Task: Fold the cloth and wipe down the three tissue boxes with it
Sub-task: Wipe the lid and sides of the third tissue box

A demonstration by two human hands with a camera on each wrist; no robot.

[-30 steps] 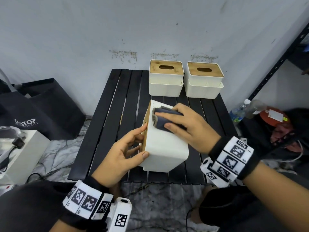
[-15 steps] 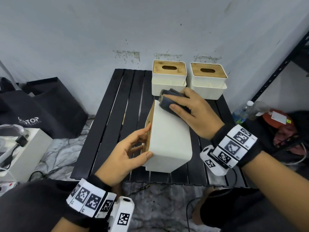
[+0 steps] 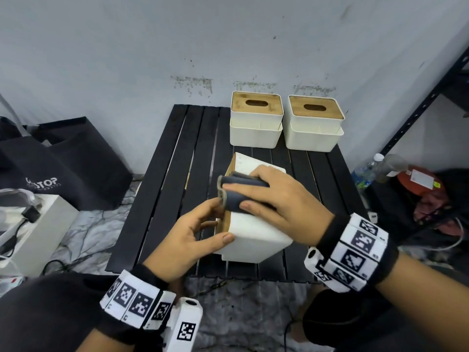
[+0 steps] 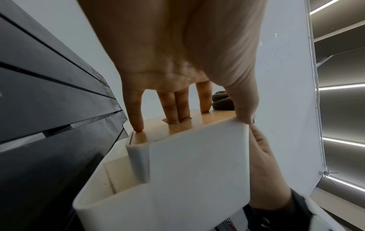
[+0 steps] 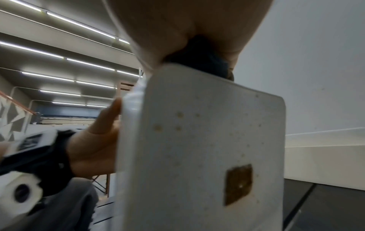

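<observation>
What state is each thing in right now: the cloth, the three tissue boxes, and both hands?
Cloth: folded, pressed on the near box's upturned side.
Near tissue box: tipped on its side, wooden lid facing left.
Two far tissue boxes: upright, lids on.
Right hand: grips the cloth.
Left hand: steadies the near box, fingers on its lid.

Left hand [image 4: 177,62] gripping white tissue box [image 4: 197,164], fingertips [image 4: 138,125] on wooden lid [image 4: 177,128]

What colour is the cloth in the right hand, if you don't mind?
Dark blue-grey cloth; clearest in the head view.
</observation>
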